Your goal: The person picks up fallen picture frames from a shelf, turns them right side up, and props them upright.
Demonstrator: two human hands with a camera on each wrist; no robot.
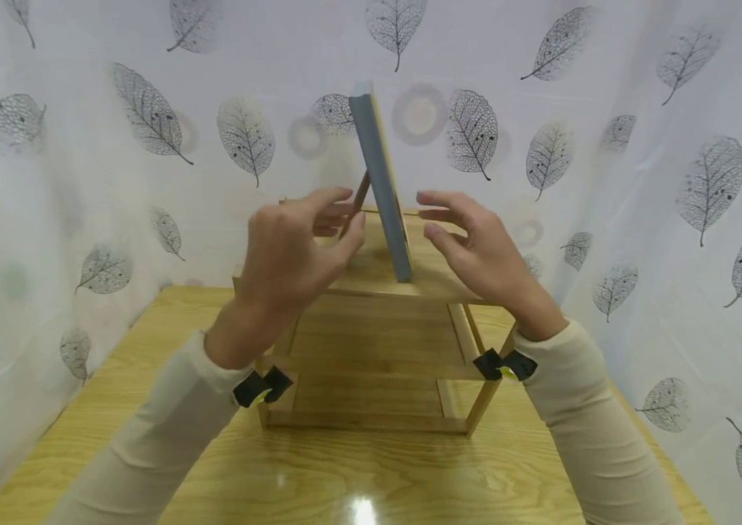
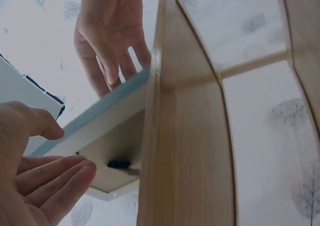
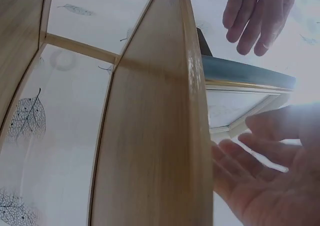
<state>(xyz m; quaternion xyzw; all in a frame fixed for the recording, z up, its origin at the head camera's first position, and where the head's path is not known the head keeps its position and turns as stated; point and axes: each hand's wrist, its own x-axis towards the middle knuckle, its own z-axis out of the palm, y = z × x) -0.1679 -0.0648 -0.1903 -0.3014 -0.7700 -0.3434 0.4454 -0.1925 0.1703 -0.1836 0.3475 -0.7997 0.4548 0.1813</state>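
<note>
A picture frame (image 1: 380, 182) with a blue-grey edge stands tilted on the top board of a wooden shelf (image 1: 318, 368). A thin support leg (image 1: 361, 195) props it on its left side. My left hand (image 1: 292, 251) hovers beside that leg, fingers gently bent and holding nothing. On the other side, my right hand (image 1: 476, 244) is near the frame's front, its fingers loosely curved and a gap between them and the frame. In the left wrist view the back of the frame (image 2: 97, 111) shows a dark fitting (image 2: 119, 164). The right wrist view shows the frame's front (image 3: 245, 106).
Beneath the top board the shelf has lower tiers (image 1: 371, 397). It stands on a light wood table (image 1: 345, 474). A pale curtain (image 1: 318, 44) printed with dark leaves hangs behind and at both sides.
</note>
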